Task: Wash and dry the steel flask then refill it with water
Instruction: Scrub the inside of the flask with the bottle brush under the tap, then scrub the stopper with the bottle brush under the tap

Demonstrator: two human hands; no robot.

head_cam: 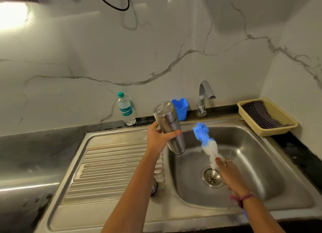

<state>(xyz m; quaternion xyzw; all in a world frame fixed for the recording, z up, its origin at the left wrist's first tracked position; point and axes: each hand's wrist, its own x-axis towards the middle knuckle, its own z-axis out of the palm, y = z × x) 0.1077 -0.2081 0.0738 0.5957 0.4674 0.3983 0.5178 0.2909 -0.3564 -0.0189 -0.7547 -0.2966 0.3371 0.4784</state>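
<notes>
Head view: plastic water bottle (125, 109) stands on the dark counter (40, 149) by the wall, blue cup (180, 108) beside the tap (203, 97), yellow basket (267, 117) w/ dark cloth at the sink's (261, 163) right corner. Nothing blocks the basin. Left hand (159, 138) is raised over the sink's left edge, fingers clamped round the steel flask (169, 126), held mouth-down, tilted, above the basin. Right hand (226, 173) reaches over the drain, fingers closed on the handle of a blue-and-white bottle brush (206, 140), bristles pointing up, just beside the flask, not touching.
</notes>
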